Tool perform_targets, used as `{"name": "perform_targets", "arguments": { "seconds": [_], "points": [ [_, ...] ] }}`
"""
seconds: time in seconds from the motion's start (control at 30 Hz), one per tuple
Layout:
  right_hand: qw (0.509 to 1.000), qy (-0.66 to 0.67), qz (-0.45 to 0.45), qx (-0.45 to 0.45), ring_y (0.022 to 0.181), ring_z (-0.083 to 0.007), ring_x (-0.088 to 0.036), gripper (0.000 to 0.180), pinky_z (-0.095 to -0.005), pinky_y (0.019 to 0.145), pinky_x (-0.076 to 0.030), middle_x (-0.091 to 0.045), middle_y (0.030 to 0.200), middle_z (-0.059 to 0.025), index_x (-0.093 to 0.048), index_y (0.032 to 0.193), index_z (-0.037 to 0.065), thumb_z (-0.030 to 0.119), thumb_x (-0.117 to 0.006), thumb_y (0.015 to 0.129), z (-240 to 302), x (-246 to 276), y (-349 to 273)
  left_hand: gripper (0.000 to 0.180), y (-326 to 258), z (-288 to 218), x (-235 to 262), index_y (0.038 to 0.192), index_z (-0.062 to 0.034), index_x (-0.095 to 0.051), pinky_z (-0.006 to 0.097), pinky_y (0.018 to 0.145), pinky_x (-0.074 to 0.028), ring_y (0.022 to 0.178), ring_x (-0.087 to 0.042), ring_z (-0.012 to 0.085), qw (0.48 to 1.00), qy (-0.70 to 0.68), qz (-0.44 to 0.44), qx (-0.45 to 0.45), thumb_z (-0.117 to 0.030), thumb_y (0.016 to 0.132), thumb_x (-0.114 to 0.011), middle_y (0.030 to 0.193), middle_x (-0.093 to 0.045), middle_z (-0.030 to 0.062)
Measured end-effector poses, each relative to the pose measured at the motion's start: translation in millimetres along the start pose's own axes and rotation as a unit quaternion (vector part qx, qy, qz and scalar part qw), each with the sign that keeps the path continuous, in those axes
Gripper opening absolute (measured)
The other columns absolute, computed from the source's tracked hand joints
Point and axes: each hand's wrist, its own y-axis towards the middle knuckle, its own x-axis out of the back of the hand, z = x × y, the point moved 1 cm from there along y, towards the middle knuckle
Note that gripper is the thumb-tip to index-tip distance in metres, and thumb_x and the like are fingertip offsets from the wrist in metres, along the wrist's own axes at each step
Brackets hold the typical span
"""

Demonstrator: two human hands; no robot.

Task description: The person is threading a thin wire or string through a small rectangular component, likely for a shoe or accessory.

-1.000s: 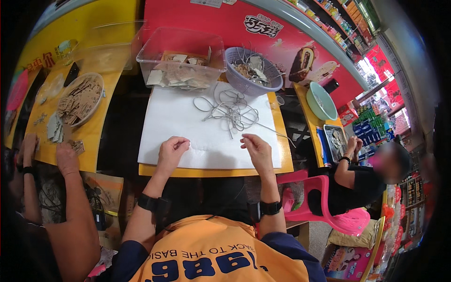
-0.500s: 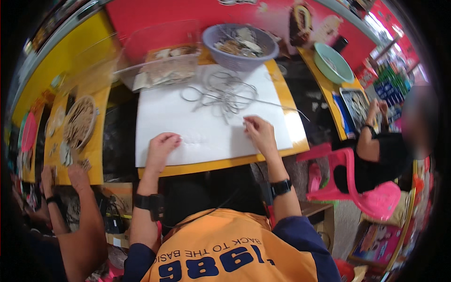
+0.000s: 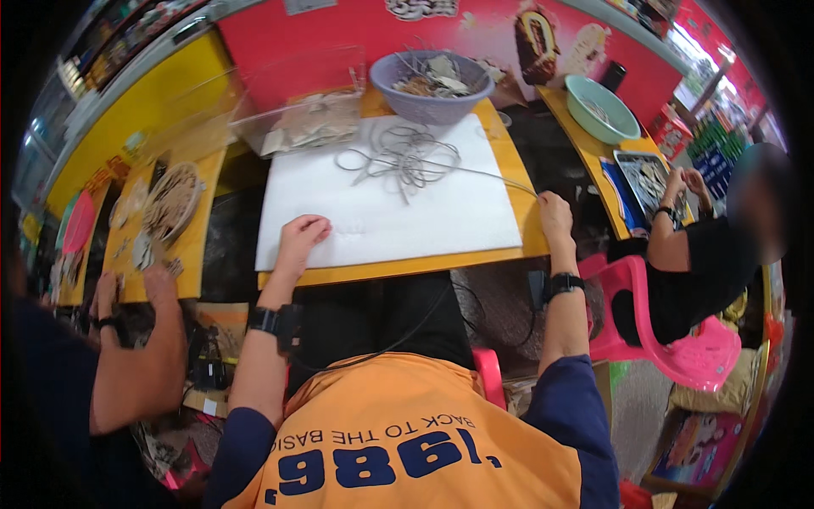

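A loose tangle of grey cord (image 3: 411, 161) lies on a white sheet (image 3: 424, 225) that covers most of the table. One length of it runs out to the right, past the sheet. There my right hand (image 3: 555, 219) is closed on its end, above the table's yellow right edge. My left hand (image 3: 300, 243) rests over the sheet's near left part with its fingertips pressed together. Whatever it may hold is too small to make out. Just right of it lie some small clear bits (image 3: 349, 229).
Behind the sheet stand a lilac basin (image 3: 431, 106) of mixed pieces and a clear box (image 3: 297, 140) with flat pale pieces. A co-worker's hands (image 3: 161, 284) work at the left table by a round basket (image 3: 197, 191). Rightward are a green basin (image 3: 598, 127), a pink chair (image 3: 644, 314) and another person (image 3: 704, 246).
My right hand has moved right, from over the sheet to beyond its edge, and now grips the cord's end. My left hand stays by the clear bits. The view has shifted slightly.
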Motion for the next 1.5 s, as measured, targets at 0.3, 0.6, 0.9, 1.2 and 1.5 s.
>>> {"name": "perform_targets", "arguments": {
  "seconds": [0.3, 0.6, 0.9, 1.2, 1.5],
  "points": [
    [0.984, 0.103, -0.066, 0.131, 0.082, -0.0427, -0.062, 0.02, -0.0488, 0.07, -0.049, -0.064, 0.086, -0.0231, -0.062, 0.088, 0.0, 0.019, -0.054, 0.089, 57, 41, -21, 0.016, 5, -4, -3, 0.099, 0.0064, -0.061, 0.027, 0.083, -0.054, 0.089, -0.064, 0.0179, 0.996, -0.032, 0.05, 0.064, -0.007, 0.09, -0.061, 0.096, -0.065, 0.0124],
    [0.977, 0.075, 0.021, 0.2, 0.082, -0.0348, -0.066, 0.02, -0.0437, 0.073, -0.051, -0.068, 0.085, -0.0177, -0.069, 0.091, 0.004, 0.021, -0.062, 0.085, 177, 9, -45, 0.018, 14, -22, -4, 0.1, 0.0074, -0.061, 0.028, 0.083, -0.055, 0.089, -0.065, 0.0197, 0.994, -0.007, 0.008, 0.11, -0.008, 0.09, -0.062, 0.096, -0.066, 0.0148],
    [0.978, 0.153, -0.045, 0.131, 0.073, -0.0305, -0.066, 0.019, -0.0405, 0.064, -0.05, -0.068, 0.081, -0.0103, -0.065, 0.084, 0.011, 0.029, -0.063, 0.085, 180, -57, -53, 0.036, 33, -34, 19, 0.109, 0.0028, -0.059, 0.041, 0.09, -0.052, 0.102, -0.062, 0.0272, 0.94, -0.155, 0.097, 0.287, -0.029, 0.092, -0.061, 0.108, -0.063, 0.0185],
    [0.955, 0.219, -0.085, 0.18, 0.07, -0.0313, -0.065, 0.018, -0.0414, 0.06, -0.049, -0.065, 0.074, -0.0123, -0.064, 0.078, 0.008, 0.025, -0.065, 0.083, 199, -67, -49, 0.095, 134, -147, 55, 0.142, 0.0055, -0.015, 0.05, 0.099, -0.046, 0.122, -0.046, 0.0455, 0.902, -0.32, 0.099, 0.271, -0.06, 0.087, -0.054, 0.135, -0.036, 0.0362],
    [0.967, 0.212, -0.051, 0.135, 0.07, -0.0297, -0.066, 0.018, -0.0391, 0.062, -0.051, -0.067, 0.077, -0.011, -0.066, 0.082, 0.007, 0.025, -0.064, 0.085, 177, -48, -54, 0.079, 175, -144, -34, 0.144, 0.0026, -0.008, 0.056, 0.094, -0.049, 0.121, -0.043, 0.0534, 0.933, -0.284, -0.104, 0.193, -0.041, 0.095, -0.053, 0.14, -0.023, 0.0388]
  ]
}}
